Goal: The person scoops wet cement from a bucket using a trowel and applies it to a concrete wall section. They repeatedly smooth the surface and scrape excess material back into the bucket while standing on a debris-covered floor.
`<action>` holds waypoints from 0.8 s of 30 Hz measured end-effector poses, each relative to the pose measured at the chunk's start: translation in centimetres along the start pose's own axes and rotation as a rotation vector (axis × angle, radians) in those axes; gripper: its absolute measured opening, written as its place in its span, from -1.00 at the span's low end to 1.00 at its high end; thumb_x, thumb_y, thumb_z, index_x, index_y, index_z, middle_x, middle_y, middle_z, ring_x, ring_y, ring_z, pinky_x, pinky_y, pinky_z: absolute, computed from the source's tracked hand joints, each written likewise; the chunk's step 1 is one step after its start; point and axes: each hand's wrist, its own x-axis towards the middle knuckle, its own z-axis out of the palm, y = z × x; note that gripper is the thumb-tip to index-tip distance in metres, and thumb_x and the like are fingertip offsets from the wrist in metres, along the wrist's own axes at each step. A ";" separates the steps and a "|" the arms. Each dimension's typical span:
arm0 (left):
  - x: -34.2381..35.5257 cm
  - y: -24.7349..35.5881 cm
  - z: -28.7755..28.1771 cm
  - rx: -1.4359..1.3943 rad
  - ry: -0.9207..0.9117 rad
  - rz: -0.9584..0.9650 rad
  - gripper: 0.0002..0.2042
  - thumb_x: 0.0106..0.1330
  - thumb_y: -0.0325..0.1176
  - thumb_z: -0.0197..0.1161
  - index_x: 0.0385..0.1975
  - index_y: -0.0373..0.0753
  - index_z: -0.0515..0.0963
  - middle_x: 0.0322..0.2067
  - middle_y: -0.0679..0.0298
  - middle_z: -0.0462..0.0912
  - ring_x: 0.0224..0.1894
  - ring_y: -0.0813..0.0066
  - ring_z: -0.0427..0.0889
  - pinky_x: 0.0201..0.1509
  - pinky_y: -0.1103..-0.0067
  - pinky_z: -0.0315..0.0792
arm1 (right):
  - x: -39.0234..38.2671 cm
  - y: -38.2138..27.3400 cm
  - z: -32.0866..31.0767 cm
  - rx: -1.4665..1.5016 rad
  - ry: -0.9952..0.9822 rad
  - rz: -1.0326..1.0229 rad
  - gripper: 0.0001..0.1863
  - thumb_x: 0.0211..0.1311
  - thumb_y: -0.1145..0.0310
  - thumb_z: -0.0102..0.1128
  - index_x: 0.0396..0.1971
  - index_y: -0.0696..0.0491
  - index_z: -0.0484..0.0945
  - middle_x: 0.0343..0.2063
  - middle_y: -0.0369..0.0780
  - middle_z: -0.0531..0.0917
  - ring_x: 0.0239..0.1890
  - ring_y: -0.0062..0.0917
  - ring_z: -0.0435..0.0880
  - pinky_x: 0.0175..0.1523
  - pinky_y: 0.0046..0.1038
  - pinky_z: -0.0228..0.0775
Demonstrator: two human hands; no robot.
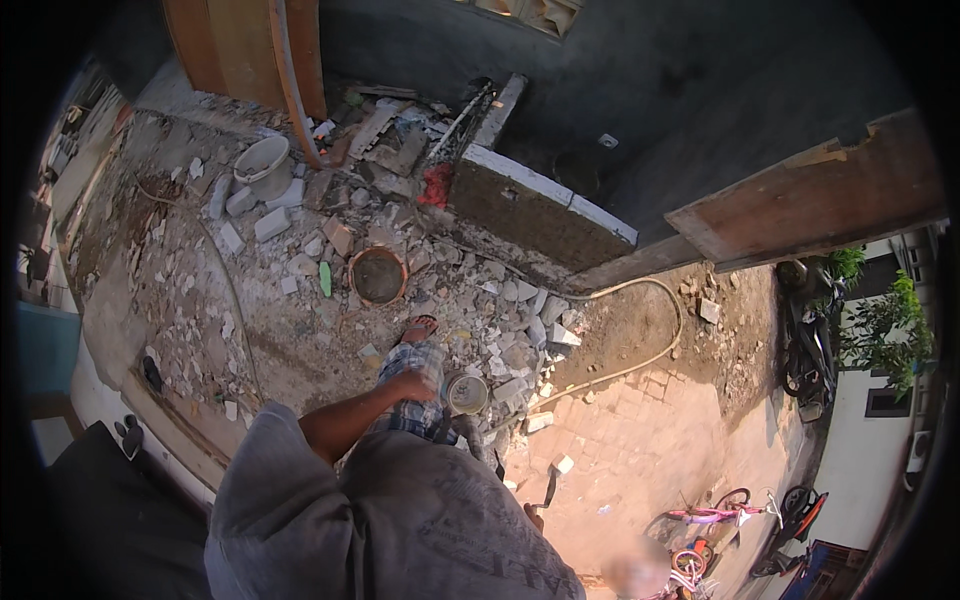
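My left hand point(412, 387) lies on the patterned shorts point(405, 362) at my thigh; its fingers are too blurred to read. Out to the right, my right hand point(535, 517) is closed around a thin, dark, bent tool point(551, 486), seen nearly edge-on, so its exact kind is unclear. Just right of my left hand stands a small bucket point(467, 392) with grey material inside. My sandalled foot point(420, 328) is on the rubble, below a round orange-rimmed basin point(403, 275) that holds grey material.
Broken bricks and rubble point(515, 350) cover the ground ahead. A pale bucket point(263, 170) stands at far left. A hose point(640, 285) loops beside a low wall point(545, 210). Wooden boards point(810, 195) lean at right. Children's bicycles point(700, 515) and a motorbike point(805, 340) stand farther right.
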 end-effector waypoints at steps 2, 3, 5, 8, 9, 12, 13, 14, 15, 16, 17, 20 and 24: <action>-0.6 -1.5 0.7 -0.210 0.040 0.053 -0.31 0.36 0.39 -0.03 0.41 0.20 0.37 0.55 0.28 0.04 0.60 -0.03 -0.29 0.59 0.04 -0.13 | -0.3 0.9 -0.1 0.068 -0.049 -0.010 -0.65 0.36 0.18 0.15 -0.12 0.15 0.34 -0.45 0.02 0.58 -0.38 -0.24 0.68 -0.50 -0.26 0.45; -1.4 -2.5 0.7 -0.240 -0.009 0.138 -0.29 0.36 0.43 -0.07 0.41 0.19 0.37 0.55 0.29 0.04 0.60 -0.03 -0.27 0.60 0.10 -0.12 | -0.5 1.2 -0.1 0.069 -0.049 -0.005 -0.65 0.36 0.18 0.15 -0.12 0.15 0.35 -0.45 0.03 0.58 -0.37 -0.23 0.68 -0.49 -0.26 0.45; -3.0 -3.2 1.3 -0.275 -0.026 0.182 -0.25 0.35 0.48 -0.13 0.41 0.17 0.37 0.55 0.29 0.03 0.59 -0.03 -0.24 0.61 0.17 -0.12 | -0.6 1.4 0.2 0.080 -0.047 -0.003 -0.64 0.36 0.17 0.14 -0.11 0.16 0.36 -0.43 0.03 0.59 -0.36 -0.23 0.68 -0.47 -0.26 0.45; -5.3 -2.7 1.8 -0.338 0.049 0.092 -0.20 0.32 0.52 -0.15 0.43 0.15 0.34 0.56 0.26 0.00 0.60 -0.02 -0.22 0.60 0.19 -0.12 | -0.7 1.5 0.6 0.106 -0.048 0.000 -0.63 0.36 0.15 0.13 -0.10 0.16 0.38 -0.42 0.04 0.60 -0.34 -0.23 0.68 -0.44 -0.25 0.46; -5.9 -2.2 1.9 -0.396 0.051 0.083 -0.17 0.30 0.53 -0.14 0.45 0.14 0.32 0.56 0.24 -0.01 0.59 -0.02 -0.21 0.60 0.20 -0.12 | -0.8 1.6 0.7 0.116 -0.049 0.000 -0.63 0.36 0.15 0.13 -0.10 0.17 0.38 -0.41 0.04 0.60 -0.34 -0.22 0.68 -0.43 -0.24 0.46; -7.3 -0.9 1.5 -0.391 0.070 -0.005 -0.07 0.22 0.57 -0.06 0.49 0.07 0.23 0.56 0.16 -0.01 0.58 -0.01 -0.12 0.59 0.24 -0.08 | -1.0 2.0 0.9 0.134 -0.050 0.000 -0.61 0.36 0.14 0.12 -0.09 0.17 0.40 -0.40 0.05 0.61 -0.32 -0.22 0.69 -0.40 -0.23 0.46; -7.8 -0.5 1.2 -0.358 0.076 -0.055 -0.03 0.19 0.58 -0.02 0.50 0.05 0.20 0.56 0.13 -0.01 0.58 0.00 -0.08 0.59 0.25 -0.05 | -1.2 2.2 0.9 0.139 -0.051 0.002 -0.61 0.36 0.13 0.12 -0.08 0.17 0.41 -0.39 0.05 0.61 -0.32 -0.22 0.69 -0.39 -0.23 0.46; -8.3 -0.2 0.9 -0.309 0.037 -0.040 0.00 0.19 0.54 0.05 0.52 -0.02 0.12 0.53 0.08 0.04 0.56 0.00 -0.01 0.55 0.26 0.02 | -1.2 2.4 1.0 0.146 -0.048 0.001 -0.61 0.37 0.13 0.11 -0.08 0.18 0.41 -0.39 0.06 0.61 -0.31 -0.21 0.69 -0.38 -0.23 0.46; -8.8 0.0 0.5 -0.255 -0.001 -0.035 0.05 0.18 0.51 0.11 0.54 -0.09 0.03 0.51 0.02 0.09 0.54 0.00 0.06 0.52 0.27 0.10 | -1.3 2.6 1.1 0.153 -0.047 0.001 -0.60 0.37 0.12 0.11 -0.08 0.18 0.42 -0.38 0.06 0.62 -0.31 -0.21 0.69 -0.37 -0.22 0.46; -9.4 0.0 0.1 -0.205 -0.038 -0.015 0.11 0.17 0.48 0.18 0.56 -0.16 -0.06 0.49 -0.04 0.14 0.52 0.00 0.13 0.48 0.27 0.18 | -1.4 2.9 1.2 0.159 -0.046 0.002 -0.60 0.37 0.12 0.11 -0.07 0.18 0.42 -0.38 0.06 0.62 -0.30 -0.21 0.69 -0.36 -0.22 0.46; -9.9 -0.1 -0.2 -0.235 -0.073 -0.020 0.08 0.18 0.41 0.22 0.56 -0.14 -0.03 0.48 -0.05 0.17 0.51 0.01 0.16 0.47 0.28 0.20 | -1.5 3.1 1.3 0.165 -0.048 0.004 -0.59 0.37 0.11 0.11 -0.07 0.18 0.43 -0.37 0.06 0.62 -0.29 -0.21 0.69 -0.34 -0.22 0.46; -11.3 -1.0 -0.2 -0.367 -0.129 -0.001 -0.03 0.20 0.22 0.32 0.55 -0.09 0.06 0.43 -0.08 0.26 0.48 0.04 0.23 0.44 0.28 0.25 | -1.7 3.9 1.7 0.171 -0.054 0.007 -0.58 0.37 0.10 0.10 -0.06 0.19 0.45 -0.36 0.07 0.63 -0.28 -0.20 0.69 -0.31 -0.21 0.46; -10.8 -1.2 1.3 -0.326 0.023 0.086 -0.11 0.20 0.17 0.33 0.52 0.01 0.15 0.44 -0.09 0.23 0.49 0.00 0.21 0.47 0.27 0.21 | -2.0 4.8 2.3 0.163 -0.061 0.017 -0.55 0.37 0.08 0.09 -0.05 0.20 0.47 -0.33 0.08 0.64 -0.26 -0.20 0.70 -0.27 -0.20 0.47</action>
